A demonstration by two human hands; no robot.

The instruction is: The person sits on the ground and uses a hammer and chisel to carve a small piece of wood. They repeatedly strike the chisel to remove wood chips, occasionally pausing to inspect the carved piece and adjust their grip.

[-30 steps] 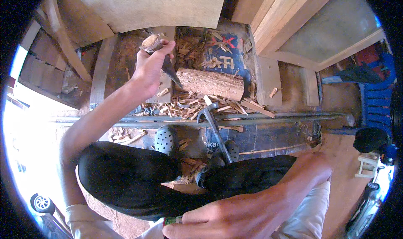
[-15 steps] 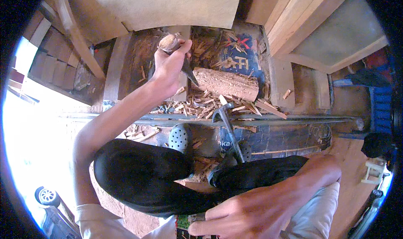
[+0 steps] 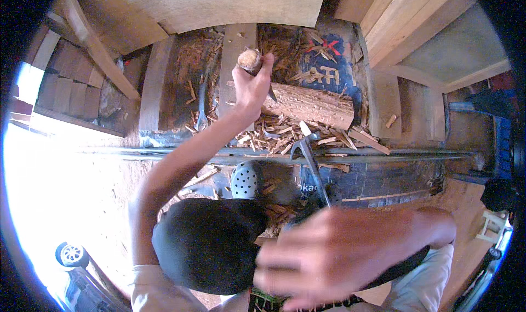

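Observation:
My left hand [image 3: 252,87] is closed around a chisel with a round, frayed wooden end [image 3: 249,60]; its dark blade slants down to the left part of a rough-hewn log [image 3: 315,105]. Motion smears my right hand [image 3: 315,251], held low over my lap, and its fingers cannot be made out. Just beyond it a claw hammer [image 3: 310,157] slopes from the wood chips toward my leg. The right hand overlaps the lower end of the hammer's handle, and whether they touch cannot be told.
Wood chips [image 3: 279,136] heap along the near side of the log. Another metal tool [image 3: 202,117] lies among shavings to the left. A long pipe [image 3: 383,157] crosses in front of my perforated shoe [image 3: 245,181]. Wooden boards [image 3: 235,5] and beams [image 3: 408,24] border the far side.
The whole view has shifted, so most things sit farther right. My right hand has risen from the lap toward the hammer's handle and is now blurred. The chisel stays in my left hand.

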